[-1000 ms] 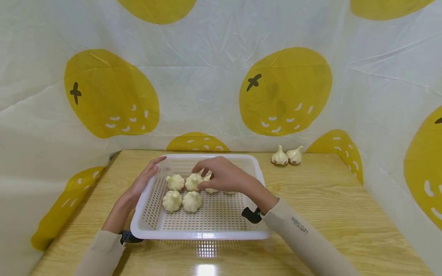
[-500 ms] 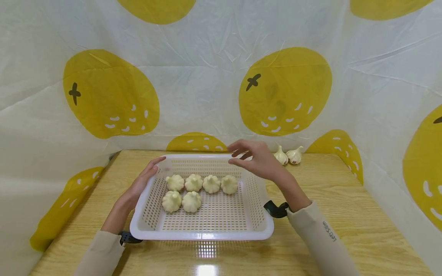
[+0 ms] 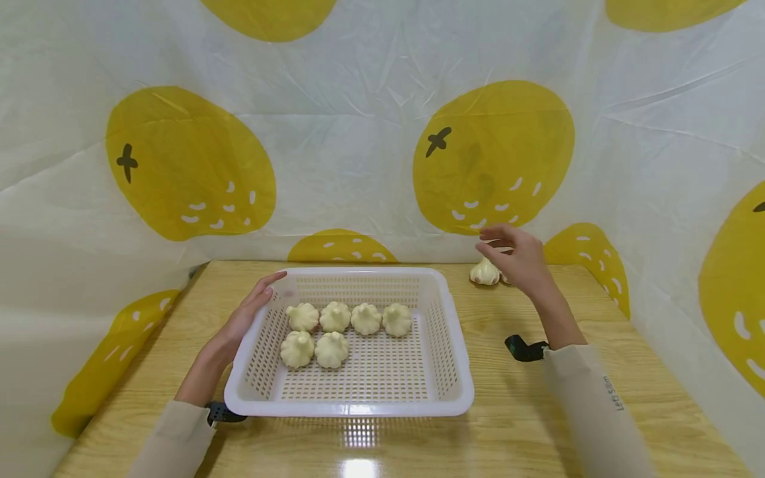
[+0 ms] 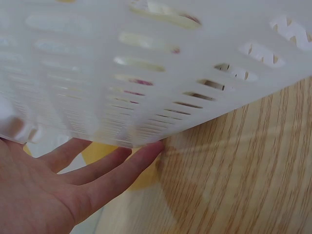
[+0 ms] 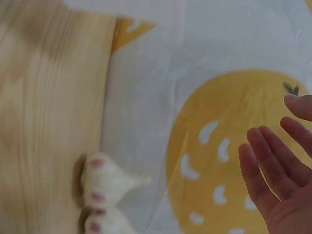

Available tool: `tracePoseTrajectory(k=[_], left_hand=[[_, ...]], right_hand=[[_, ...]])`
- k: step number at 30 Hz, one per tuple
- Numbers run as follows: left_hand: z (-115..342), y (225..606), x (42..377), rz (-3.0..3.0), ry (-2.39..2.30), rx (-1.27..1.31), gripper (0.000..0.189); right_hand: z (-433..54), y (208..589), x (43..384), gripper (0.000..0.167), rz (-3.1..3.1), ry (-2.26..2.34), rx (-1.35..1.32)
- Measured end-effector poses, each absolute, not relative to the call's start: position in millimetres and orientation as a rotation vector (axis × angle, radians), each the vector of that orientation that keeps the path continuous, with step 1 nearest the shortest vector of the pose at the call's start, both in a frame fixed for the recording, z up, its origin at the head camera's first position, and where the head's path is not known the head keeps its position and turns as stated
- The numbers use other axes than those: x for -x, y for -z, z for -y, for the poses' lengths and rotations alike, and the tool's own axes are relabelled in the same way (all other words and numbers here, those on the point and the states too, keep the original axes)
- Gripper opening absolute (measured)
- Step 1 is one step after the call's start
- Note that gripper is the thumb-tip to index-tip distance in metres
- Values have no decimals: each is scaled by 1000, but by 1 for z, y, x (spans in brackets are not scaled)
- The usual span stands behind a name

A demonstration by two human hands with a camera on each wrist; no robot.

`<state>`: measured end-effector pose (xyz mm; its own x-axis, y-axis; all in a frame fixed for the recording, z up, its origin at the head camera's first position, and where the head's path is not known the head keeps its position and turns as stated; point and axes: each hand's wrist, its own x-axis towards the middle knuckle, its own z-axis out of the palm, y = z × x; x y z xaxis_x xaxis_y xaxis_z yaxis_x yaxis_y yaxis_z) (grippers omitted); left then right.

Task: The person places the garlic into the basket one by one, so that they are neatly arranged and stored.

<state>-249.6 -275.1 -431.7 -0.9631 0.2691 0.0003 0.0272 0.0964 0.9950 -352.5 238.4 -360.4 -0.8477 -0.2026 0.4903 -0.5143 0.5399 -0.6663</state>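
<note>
A white slotted plastic basket (image 3: 349,407) stands in front of me in the head view, holding several garlic bulbs (image 3: 366,319). The back row has several bulbs; two more (image 3: 331,350) sit before it at the left. My left hand (image 3: 242,318) rests against the basket's left side; in the left wrist view its fingers (image 4: 114,178) extend along the outer wall. Raised over the table's back right, my right hand (image 3: 521,265) holds nothing, fingers loosely bent. Just below it is a garlic bulb (image 3: 484,273); the bulb beside it (image 5: 108,222) is mostly hidden by the hand in the head view.
The wooden table (image 3: 597,372) reaches back to a white sheet (image 3: 346,153) printed with yellow fruit, which also hangs at both sides. Dark straps circle both wrists, the right one carrying a black wrist piece (image 3: 526,348).
My right hand has lifted out of the basket and travelled right, to above the two garlic bulbs on the table. The left hand and the basket have stayed put.
</note>
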Motion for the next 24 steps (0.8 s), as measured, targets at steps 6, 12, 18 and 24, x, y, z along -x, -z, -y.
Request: tracePoseTrajectory(k=[6,12,18,24], left_hand=[[276,432,251,-2180,-1982,-306,55],[275,432,251,-2184,-1980,-313,55],[276,432,251,-2180,-1978,-309,56],[276,432,252,-2181,-1982,-294,55]], right_hand=[[-274,378,370,43,2498,-1188,-426],[-297,399,383,44,2536,-1161,-342],[-313,423,399,45,2641,-1175,-355],[-325,457,417,57,2793,-1204,-378]])
